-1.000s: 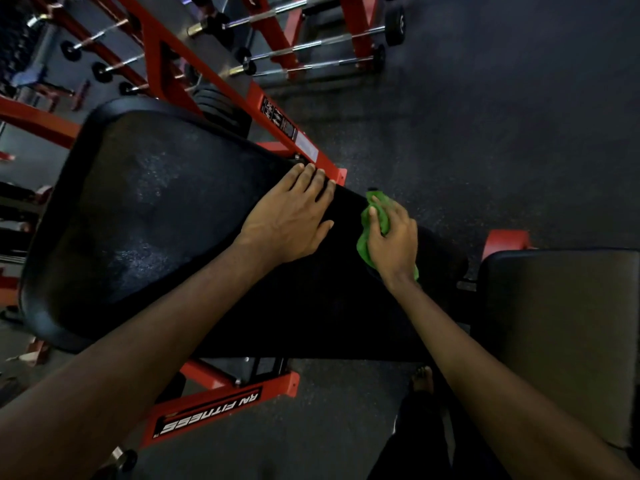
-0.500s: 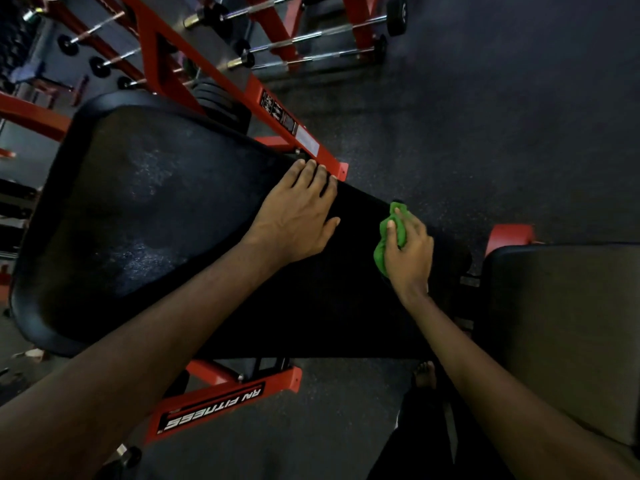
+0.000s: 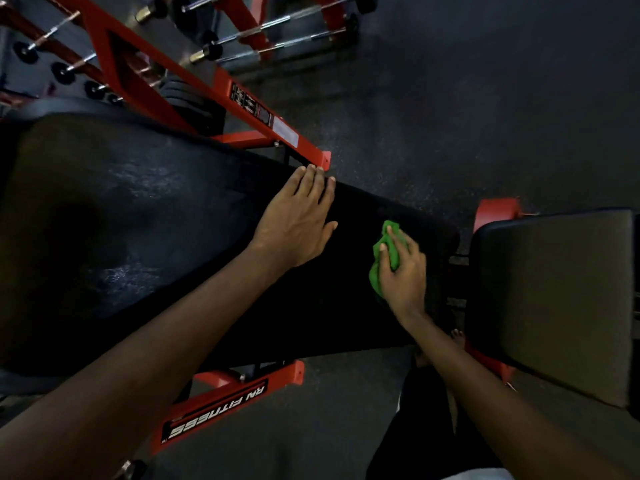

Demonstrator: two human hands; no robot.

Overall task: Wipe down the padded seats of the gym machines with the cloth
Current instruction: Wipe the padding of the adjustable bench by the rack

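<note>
- Presently, the right hand (image 3: 403,271) holds a crumpled green cloth (image 3: 390,254) against the narrow end of the black padded bench (image 3: 138,220). Its fingers (image 3: 398,237) are curled over the cloth, with the thumb on the cloth's left side.
- The cloth lies on the bench's upper surface, near the end closest to the second pad. Green shows above the fingertips and below the thumb.
- The left hand (image 3: 294,223) lies flat on the same pad, left of the cloth and apart from it. Its fingers (image 3: 313,178) are straight and close together, tips at the pad's far edge, holding nothing.
- The bench pad widens toward the left of the view, and its broad part shows a dull, patchy sheen.
- A second padded seat (image 3: 554,299), greyer in this light, stands just beside the bench's narrow end on the right, with a gap between them.
- A red steel frame (image 3: 221,84) runs diagonally behind the bench and carries a label panel.
- A red foot bar (image 3: 214,414) in front of the bench reads "RN FITNESS", upside down to the camera.
- Barbells (image 3: 277,26) rest on a red rack at the top of the view.
- The floor (image 3: 485,98) is dark and speckled. The person's bare foot (image 3: 457,336) and dark trouser leg (image 3: 426,427) show below the right forearm.
</note>
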